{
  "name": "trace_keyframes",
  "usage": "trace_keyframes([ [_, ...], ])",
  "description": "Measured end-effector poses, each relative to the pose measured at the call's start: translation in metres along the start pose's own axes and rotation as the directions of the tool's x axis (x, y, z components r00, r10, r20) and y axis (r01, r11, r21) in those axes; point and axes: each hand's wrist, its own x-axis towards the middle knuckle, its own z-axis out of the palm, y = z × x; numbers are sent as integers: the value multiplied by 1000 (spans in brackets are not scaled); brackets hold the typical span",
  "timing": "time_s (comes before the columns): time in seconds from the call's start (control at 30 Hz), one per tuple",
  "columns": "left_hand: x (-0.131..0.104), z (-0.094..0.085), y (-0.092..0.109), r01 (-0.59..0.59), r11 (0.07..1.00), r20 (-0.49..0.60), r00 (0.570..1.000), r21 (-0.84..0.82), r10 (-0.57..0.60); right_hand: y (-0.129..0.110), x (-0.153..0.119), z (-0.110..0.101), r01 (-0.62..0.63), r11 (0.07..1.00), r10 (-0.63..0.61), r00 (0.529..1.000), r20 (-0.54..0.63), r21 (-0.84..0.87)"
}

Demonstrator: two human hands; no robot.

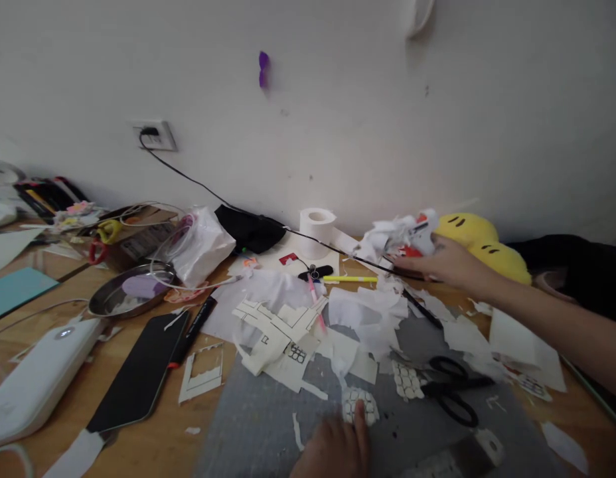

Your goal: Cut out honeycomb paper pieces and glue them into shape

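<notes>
At the bottom of the view my left hand (332,446) has one finger stretched out, its tip resting on a small paper cutout (370,408) with a drawn grid of rounded cells. The other fingers look curled. Off to the right, my right hand (445,260) reaches toward the wall, its fingers around a white and red glue gun (423,234). A black cord (308,237) runs from the wall socket toward it. White crumpled tissue (380,239) lies beside the gun. A second gridded cutout (406,381) is near black scissors (455,385).
A grey cutting mat (253,425) carries paper scraps (283,325). Behind stand a paper roll (316,232) and yellow plush toys (482,242). To the left lie a phone (139,372), a black marker (196,328), a white power bank (44,378) and a metal dish (101,307).
</notes>
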Motion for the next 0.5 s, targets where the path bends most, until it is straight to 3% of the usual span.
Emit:
trace_keyframes([
  [0.1,1,-5,0,22,1000,4,1000,-7,-22,26,-26,16,13,959,31,989,148,-284],
  [0.3,0,-9,2,44,999,25,999,-3,-44,50,-59,29,303,863,-117,898,423,-405],
  [0.5,-2,-11,3,40,999,89,995,-10,-39,56,-52,30,391,831,-112,815,569,-395],
])
